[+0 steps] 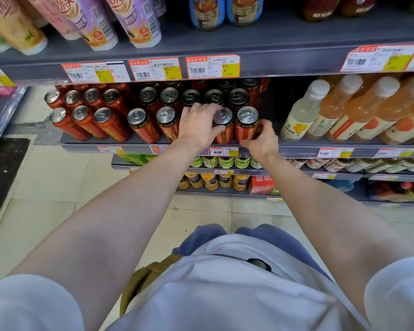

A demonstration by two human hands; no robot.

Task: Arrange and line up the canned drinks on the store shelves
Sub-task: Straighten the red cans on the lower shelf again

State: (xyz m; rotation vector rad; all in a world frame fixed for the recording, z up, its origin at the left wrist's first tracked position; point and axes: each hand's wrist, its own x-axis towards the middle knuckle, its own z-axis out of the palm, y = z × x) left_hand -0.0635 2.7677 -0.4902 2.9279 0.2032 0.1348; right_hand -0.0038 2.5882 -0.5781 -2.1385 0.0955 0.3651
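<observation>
Both arms reach forward and down to the middle shelf (pixel 81 147), where the red canned drinks (pixel 110 123) stand in rows, evidently being squared to the front edge. The left hand (pixel 197 126) lies palm-down, fingers curled over a covered can, seemingly clasping it, with its thumb against the neighbouring can (pixel 223 120). The right hand (pixel 261 138) grasps the end can (pixel 247 121) low on its outer side, near the juice bottles (pixel 344 115).
</observation>
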